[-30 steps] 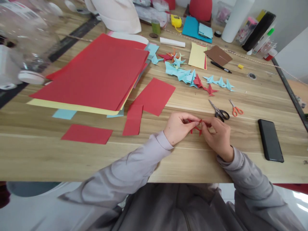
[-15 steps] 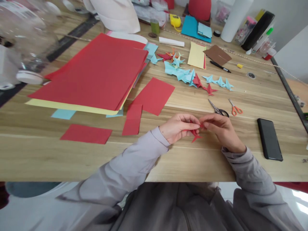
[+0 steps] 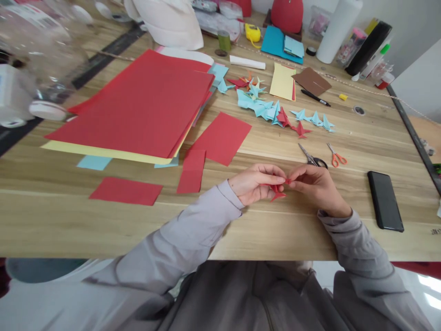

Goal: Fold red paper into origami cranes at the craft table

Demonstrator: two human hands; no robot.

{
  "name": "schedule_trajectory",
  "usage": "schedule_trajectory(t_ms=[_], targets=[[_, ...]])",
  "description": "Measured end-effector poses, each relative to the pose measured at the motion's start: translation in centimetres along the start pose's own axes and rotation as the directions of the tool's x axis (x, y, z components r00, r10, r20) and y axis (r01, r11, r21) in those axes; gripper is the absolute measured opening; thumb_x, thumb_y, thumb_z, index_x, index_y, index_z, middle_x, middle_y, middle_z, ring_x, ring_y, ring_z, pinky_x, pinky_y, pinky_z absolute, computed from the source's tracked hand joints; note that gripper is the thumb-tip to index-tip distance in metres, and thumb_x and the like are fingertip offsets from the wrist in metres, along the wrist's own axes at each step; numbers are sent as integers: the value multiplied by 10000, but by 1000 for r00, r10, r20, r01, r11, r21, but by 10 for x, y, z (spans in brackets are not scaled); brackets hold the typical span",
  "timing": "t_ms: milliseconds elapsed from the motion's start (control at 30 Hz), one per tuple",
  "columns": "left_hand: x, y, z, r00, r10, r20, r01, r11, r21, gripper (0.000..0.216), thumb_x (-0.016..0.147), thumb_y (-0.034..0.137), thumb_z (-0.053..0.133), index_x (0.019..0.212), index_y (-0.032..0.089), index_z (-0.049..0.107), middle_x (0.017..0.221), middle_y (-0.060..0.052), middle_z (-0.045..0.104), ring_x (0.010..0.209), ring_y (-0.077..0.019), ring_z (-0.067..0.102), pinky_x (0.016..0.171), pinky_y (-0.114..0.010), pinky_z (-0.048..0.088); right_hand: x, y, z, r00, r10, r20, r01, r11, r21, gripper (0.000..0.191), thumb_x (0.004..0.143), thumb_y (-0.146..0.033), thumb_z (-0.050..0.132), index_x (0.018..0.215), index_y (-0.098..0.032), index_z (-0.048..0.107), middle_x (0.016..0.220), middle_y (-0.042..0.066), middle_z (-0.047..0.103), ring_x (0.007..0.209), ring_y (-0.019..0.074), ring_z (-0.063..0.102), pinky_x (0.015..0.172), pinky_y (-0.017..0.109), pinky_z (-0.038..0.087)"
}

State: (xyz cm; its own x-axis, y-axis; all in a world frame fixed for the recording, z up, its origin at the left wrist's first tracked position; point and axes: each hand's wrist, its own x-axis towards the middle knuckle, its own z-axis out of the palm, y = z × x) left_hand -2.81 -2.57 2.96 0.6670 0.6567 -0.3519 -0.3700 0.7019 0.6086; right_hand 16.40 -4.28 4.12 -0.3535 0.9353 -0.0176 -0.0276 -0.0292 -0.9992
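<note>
Between my two hands is a small piece of folded red paper, its pointed lower part hanging below the fingers. My left hand is closed, thumb and fingers pinching the paper from the left. From the right, my right hand pinches a small red tip of it between thumb and forefinger. The fingers cover much of the paper, so its full shape is hidden. Just beyond my right hand lie black-handled scissors and orange-handled scissors. Folded blue paper cranes and a red one sit farther back.
A stack of large red sheets covers the left. Cut red pieces lie in front and beside it. A phone rests at the right. Farther back are a black pen, yellow paper and a tape measure.
The folded red paper's lower points have turned slightly to the left and up. My right fingers have shifted a little at its red tip. Both hands keep their pinch.
</note>
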Motion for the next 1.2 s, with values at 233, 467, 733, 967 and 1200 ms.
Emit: schedule_trajectory(t_ms=[233,467,733,967,1200], targets=[[0,3,-1,998,-31,-63,28,999,-40,136,671,16,732,775,92,687,622,-51,676,559,-117,642,536,-215,536,-1,1,-2,993,13,114,-10,1000,-27,148,736,-286,797,796,-194,698,818,35,734,795,172,708,800,354,572],[-1,9,1,989,-118,-83,110,989,-101,136,809,201,677,901,101,687,764,-100,717,622,-148,676,535,-228,532,-3,5,-3,995,-12,96,28,985,-170,162,771,-336,762,815,-198,690,841,41,727,818,180,683,785,352,551],[-4,7,7,979,115,-168,-114,993,11,362,667,27,730,1005,127,648,836,-46,702,701,-143,696,685,-276,578,-1,-3,1,997,-43,70,61,954,-292,176,791,-370,731,780,-200,686,789,34,677,754,169,616,718,328,503],[1,-2,9,951,219,-217,-203,975,93,339,572,3,772,869,111,650,792,-13,686,671,-111,670,675,-265,571,0,0,4,999,48,7,-45,972,-230,190,746,-367,761,731,-193,686,673,9,650,629,141,569,620,298,455],[6,-5,4,900,375,-222,-312,910,274,413,451,33,820,832,124,689,785,-7,712,743,-116,656,808,-294,537,1,0,6,974,206,-91,-216,968,-124,181,668,-325,799,677,-175,698,611,-5,663,561,117,568,593,273,429]])
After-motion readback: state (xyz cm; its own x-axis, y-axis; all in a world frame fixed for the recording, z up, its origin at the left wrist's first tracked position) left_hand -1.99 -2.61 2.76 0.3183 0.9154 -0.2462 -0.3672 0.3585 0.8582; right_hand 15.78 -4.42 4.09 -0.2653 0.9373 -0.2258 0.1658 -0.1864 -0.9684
